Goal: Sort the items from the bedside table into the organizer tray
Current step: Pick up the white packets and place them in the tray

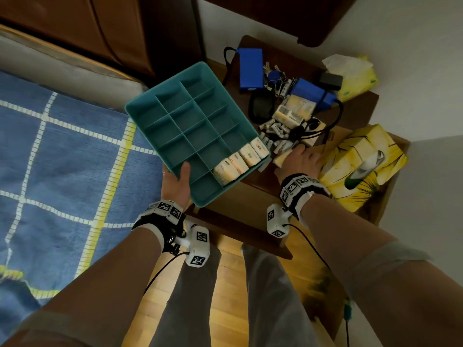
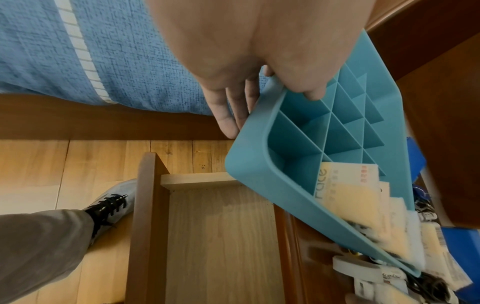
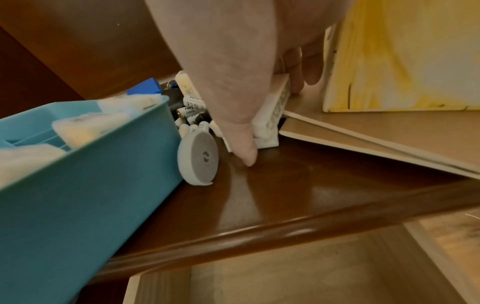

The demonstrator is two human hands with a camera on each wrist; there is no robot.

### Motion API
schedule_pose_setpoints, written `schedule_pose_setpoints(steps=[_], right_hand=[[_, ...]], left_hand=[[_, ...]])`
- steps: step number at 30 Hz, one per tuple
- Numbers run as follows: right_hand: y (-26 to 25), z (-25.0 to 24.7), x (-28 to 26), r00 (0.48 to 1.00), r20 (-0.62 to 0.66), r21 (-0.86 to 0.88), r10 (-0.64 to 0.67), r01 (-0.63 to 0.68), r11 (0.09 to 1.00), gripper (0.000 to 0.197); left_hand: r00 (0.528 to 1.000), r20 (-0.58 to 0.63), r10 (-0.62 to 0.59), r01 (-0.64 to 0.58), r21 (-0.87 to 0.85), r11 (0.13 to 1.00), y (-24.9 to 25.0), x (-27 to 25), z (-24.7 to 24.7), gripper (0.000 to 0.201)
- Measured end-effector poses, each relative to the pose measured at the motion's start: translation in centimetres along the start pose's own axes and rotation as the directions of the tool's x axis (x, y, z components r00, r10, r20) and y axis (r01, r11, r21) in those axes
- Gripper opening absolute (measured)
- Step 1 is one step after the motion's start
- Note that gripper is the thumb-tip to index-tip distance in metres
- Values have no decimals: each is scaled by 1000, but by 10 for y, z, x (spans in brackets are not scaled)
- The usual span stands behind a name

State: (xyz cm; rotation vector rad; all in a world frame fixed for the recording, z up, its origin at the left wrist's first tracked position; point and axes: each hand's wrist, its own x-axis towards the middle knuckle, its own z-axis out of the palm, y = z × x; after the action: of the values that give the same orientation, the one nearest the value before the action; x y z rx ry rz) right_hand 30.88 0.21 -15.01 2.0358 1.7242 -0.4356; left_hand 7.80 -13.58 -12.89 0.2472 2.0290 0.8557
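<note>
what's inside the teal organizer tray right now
The teal organizer tray, held by the left hand, has four cream tissue packs lined along its near-right edge. Its other visible compartments look empty; the thumb covers part of one.

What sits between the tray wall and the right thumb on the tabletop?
A grey tape roll stands on edge against the teal tray, with loose batteries behind it. The right hand grips a white packet. Clearest in the right wrist view.
</note>
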Motion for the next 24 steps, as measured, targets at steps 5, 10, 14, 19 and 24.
schedule_pose_setpoints(steps=[5, 10, 14, 19, 24], right_hand=[[2, -6, -1, 1000, -13, -43, -9, 9, 999, 82], [1, -18, -12, 999, -30, 42, -32, 33, 999, 82], [4, -32, -27, 999, -2, 125, -41, 41, 991, 86], [5, -38, -58, 998, -16, 191, -55, 57, 980, 99], [0, -29, -80, 977, -46, 408, -210, 211, 888, 88]], left_hand=[[1000, 1, -7, 7, -17, 1000, -7, 3, 0, 57], [1000, 11, -21, 22, -68, 997, -7, 4, -1, 55], [999, 38, -29, 33, -101, 994, -1, 1, -2, 55], [999, 51, -13, 17, -92, 996, 7, -6, -5, 55], [999, 47, -3, 9, -126, 992, 11, -10, -5, 53]])
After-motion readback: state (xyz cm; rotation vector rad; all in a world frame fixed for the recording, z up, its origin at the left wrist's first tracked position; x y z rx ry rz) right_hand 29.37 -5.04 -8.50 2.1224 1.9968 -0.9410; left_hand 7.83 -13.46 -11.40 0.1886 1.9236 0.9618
